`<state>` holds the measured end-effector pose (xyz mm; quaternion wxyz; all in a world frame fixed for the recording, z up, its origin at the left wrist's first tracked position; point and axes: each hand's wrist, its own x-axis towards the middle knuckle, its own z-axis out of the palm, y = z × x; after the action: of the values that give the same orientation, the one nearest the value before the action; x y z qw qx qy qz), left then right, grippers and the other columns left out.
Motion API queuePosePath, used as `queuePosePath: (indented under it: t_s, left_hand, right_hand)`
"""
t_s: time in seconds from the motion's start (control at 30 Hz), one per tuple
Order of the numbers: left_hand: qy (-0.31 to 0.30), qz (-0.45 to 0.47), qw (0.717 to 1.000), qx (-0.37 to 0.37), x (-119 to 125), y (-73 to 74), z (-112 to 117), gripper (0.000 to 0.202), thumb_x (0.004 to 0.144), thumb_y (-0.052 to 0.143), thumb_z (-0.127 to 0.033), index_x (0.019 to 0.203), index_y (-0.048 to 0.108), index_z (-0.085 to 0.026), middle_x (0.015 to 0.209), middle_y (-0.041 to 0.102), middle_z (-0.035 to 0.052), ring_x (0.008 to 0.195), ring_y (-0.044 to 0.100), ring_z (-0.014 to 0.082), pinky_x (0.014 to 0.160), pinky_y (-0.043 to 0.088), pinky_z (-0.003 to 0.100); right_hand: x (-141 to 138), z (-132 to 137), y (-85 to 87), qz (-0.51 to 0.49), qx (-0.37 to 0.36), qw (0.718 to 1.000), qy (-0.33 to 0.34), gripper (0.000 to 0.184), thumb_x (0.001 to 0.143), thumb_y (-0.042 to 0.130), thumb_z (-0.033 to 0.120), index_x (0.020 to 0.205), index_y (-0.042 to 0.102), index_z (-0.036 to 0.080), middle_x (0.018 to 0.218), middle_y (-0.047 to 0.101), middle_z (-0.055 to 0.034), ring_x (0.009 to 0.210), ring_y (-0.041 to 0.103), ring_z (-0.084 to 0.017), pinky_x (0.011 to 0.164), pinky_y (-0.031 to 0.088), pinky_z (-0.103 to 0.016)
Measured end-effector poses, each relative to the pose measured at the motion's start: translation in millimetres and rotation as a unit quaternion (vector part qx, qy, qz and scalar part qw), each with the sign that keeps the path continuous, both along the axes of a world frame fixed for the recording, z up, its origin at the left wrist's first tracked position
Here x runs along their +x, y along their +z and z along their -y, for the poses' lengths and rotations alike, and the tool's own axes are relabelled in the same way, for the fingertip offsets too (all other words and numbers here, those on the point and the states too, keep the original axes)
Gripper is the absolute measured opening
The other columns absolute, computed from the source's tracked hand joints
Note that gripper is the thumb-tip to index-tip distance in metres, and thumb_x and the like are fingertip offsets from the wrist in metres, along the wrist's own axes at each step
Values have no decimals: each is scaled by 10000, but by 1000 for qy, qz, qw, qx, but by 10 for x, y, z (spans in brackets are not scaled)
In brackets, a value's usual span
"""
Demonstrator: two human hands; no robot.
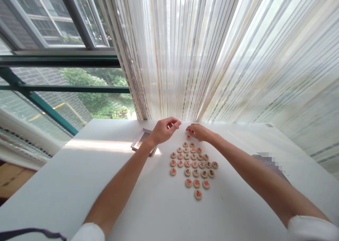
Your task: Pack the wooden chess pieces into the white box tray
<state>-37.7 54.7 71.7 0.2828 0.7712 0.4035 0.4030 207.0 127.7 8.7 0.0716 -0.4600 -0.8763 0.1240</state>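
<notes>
Round wooden Chinese chess pieces (194, 164) lie face up in rows on the white table, some with red characters and some with black. My right hand (200, 131) is at the far end of the rows, fingertips pinched on a red-marked Chinese chess piece (189, 130). Just below those fingertips lies another red piece (188, 137). To the left, my left hand (164, 129) hovers over the table with its fingers curled in toward the thumb; whatever it may hold is hidden. A single red piece (198, 194) sits closest to me.
Partly behind my left wrist stands a shallow open box (138, 142). A grey object (275, 167), partly pixelated, lies beyond my right forearm. Striped sheer curtains (180, 57) hang along the white table's (106, 184) far edge. A window (66, 89) is at the left.
</notes>
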Motion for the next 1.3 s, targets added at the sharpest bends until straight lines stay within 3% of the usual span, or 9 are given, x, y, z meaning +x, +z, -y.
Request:
queuePosePath:
  t_s: [0.13,0.2,0.3,0.4,0.53,0.97,1.2,1.3]
  left_hand:
    - [-52,-15,998,-44,140,-47,-197,370,960,576,-507,1009,713,-166,883,737,52,674,628,135,626,513,253]
    - [-78,-26,995,-63,168,-62,-217,366,947,600,-507,1016,712,-166,905,741,59,694,660,147,645,531,268]
    - [-104,-40,990,-87,156,-19,-161,379,964,579,-514,1053,685,-161,956,747,77,728,702,165,689,553,299]
    - [-141,-40,982,-121,131,71,-47,441,974,576,-520,1267,571,-191,975,754,79,826,730,198,743,558,325]
    - [-195,31,963,-184,164,137,66,474,983,553,-537,1283,478,-179,972,750,104,836,730,211,703,560,322]
    - [-205,111,929,-286,419,-78,174,401,875,726,-500,991,515,-179,897,751,95,825,738,212,639,533,270]
    - [-290,-16,889,-355,430,-119,246,439,829,753,-538,976,588,-159,779,756,82,658,721,186,529,468,222]
    - [-286,-24,885,-365,454,-167,256,449,811,765,-547,958,595,-158,793,765,94,685,735,204,539,486,232]
  right_hand:
    - [-6,113,177,-61,24,998,-1,294,996,628,332,1251,624,187,1249,652,-89,1028,675,-215,883,581,-418]
    - [12,248,315,-111,52,992,-10,248,954,657,262,1195,643,204,1089,713,-61,893,701,-177,849,581,-355]
    - [33,556,528,-189,84,978,-20,255,968,591,248,1220,579,215,1036,726,-42,807,708,-141,766,587,-285]
    - [26,906,694,-240,89,967,-9,273,956,605,257,1218,537,225,970,720,-20,780,698,-131,746,596,-265]
    - [-25,1225,772,-298,93,950,22,211,916,636,183,1116,601,239,909,684,-11,769,668,-144,724,586,-285]
    - [-4,1485,355,-371,156,915,-30,227,922,640,168,1125,617,267,1006,707,-35,798,663,-177,748,589,-326]
    - [11,1840,14,-404,108,905,-82,191,933,649,216,1120,656,252,952,724,-41,751,676,-182,678,594,-300]
    - [-8,1912,-68,-406,122,900,-105,193,928,658,234,1121,662,250,952,725,-53,762,686,-193,678,602,-305]
